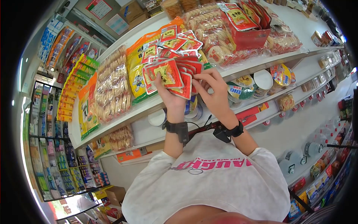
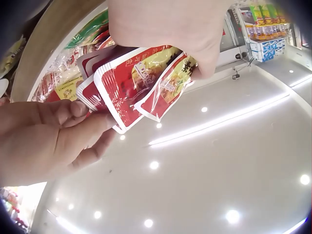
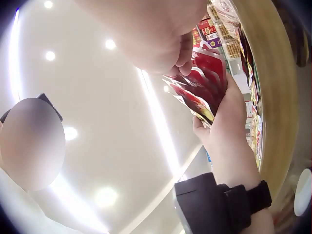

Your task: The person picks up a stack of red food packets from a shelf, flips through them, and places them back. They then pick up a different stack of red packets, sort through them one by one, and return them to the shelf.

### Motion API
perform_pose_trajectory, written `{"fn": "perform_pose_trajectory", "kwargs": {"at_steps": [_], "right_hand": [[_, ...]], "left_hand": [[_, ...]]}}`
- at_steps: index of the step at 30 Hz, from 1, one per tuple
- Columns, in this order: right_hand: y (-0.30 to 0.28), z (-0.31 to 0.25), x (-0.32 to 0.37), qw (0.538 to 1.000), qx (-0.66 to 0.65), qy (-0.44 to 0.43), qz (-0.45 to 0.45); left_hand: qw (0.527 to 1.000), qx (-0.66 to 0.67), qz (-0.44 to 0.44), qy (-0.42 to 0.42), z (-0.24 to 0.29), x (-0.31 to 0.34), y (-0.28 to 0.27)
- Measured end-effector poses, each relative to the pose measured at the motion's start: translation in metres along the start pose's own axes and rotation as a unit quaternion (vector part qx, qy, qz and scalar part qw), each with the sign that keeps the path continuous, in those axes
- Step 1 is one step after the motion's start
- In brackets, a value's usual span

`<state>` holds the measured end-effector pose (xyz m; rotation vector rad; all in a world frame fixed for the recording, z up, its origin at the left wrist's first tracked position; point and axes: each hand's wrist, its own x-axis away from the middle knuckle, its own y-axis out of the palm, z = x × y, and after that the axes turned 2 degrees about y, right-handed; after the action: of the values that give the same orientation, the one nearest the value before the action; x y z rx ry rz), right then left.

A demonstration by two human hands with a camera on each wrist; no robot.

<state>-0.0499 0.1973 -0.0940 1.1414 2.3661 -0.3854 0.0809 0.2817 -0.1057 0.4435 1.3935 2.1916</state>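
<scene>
Several red packets with white edges [image 1: 164,74] are fanned out in my left hand [image 1: 172,102], its thumb lying across the front one. In the left wrist view, the packets [image 2: 119,90] stick out below the left hand [image 2: 165,24]. Fingers and thumb of my right hand [image 1: 214,91] pinch the edge of packets at the fan's right side; the left wrist view shows this right hand [image 2: 53,139] too. From the right wrist view, the left hand [image 3: 229,122] holds the packets [image 3: 207,73] from below, with the right hand [image 3: 151,34] at their upper edge. More loose packets [image 1: 169,33] lie behind.
On the white shelf [image 1: 115,123] are a yellow bag [image 1: 136,71], clear bags of round biscuits [image 1: 113,82] and a red box of packets [image 1: 248,41]. Instant noodle tubs [image 1: 241,87] stand on the level below. Racks of goods [image 1: 56,156] are at the left.
</scene>
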Motion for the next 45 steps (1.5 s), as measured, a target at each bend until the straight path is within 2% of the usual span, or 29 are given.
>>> {"fn": "perform_pose_trajectory", "kwargs": {"at_steps": [3,6,8,12,16,17,20,23,26,29,32,35,39,42,45], "right_hand": [[-0.007,0.005,-0.01,0.999,0.014,-0.028,0.006],[-0.018,0.008,-0.033,0.998,0.033,-0.046,0.024],[-0.023,0.006,-0.055,0.998,0.039,-0.05,0.016],[-0.026,0.018,-0.093,0.99,0.084,-0.038,-0.111],[-0.028,0.025,-0.108,0.981,0.047,0.009,-0.19],[-0.029,0.027,-0.113,0.978,0.096,0.033,-0.183],[-0.028,0.02,-0.113,0.982,0.134,0.006,-0.135],[-0.025,0.014,-0.108,0.977,0.14,-0.001,-0.158],[-0.026,0.037,-0.113,0.972,0.173,-0.078,-0.138],[-0.028,0.026,-0.113,0.989,0.044,0.044,-0.131],[-0.029,0.026,-0.115,0.997,0.023,0.026,-0.062],[-0.031,0.022,-0.115,0.997,-0.011,0.034,-0.062],[-0.028,0.011,-0.106,0.986,0.092,-0.019,-0.138],[-0.023,0.005,-0.105,0.985,0.134,-0.014,-0.107],[-0.019,0.013,-0.103,0.996,0.087,0.006,-0.032]], "left_hand": [[0.998,0.002,-0.029,-0.047,0.005,0.005,0.003],[0.999,-0.004,0.018,-0.036,0.005,0.002,0.007],[0.999,-0.007,0.003,-0.047,0.004,-0.001,0.001],[0.996,-0.014,0.01,-0.087,-0.002,0.006,0.014],[0.993,-0.003,-0.006,-0.117,-0.007,0.008,0.01],[0.992,-0.001,-0.027,-0.12,-0.007,0.007,0.004],[0.991,0.003,-0.013,-0.133,-0.008,0.006,0.0],[0.992,0.003,0.011,-0.126,-0.01,0.006,0.004],[0.991,0.005,-0.003,-0.13,-0.01,0.006,0.001],[0.991,-0.001,-0.024,-0.133,-0.011,0.005,-0.004],[0.989,0.0,0.014,-0.145,-0.012,0.005,-0.002],[0.988,0.002,0.019,-0.154,-0.013,0.004,-0.004],[0.99,0.003,-0.007,-0.144,-0.013,0.003,-0.004],[0.991,-0.003,0.002,-0.133,-0.015,0.007,0.004],[0.991,0.006,-0.002,-0.137,-0.015,0.001,-0.003]]}}
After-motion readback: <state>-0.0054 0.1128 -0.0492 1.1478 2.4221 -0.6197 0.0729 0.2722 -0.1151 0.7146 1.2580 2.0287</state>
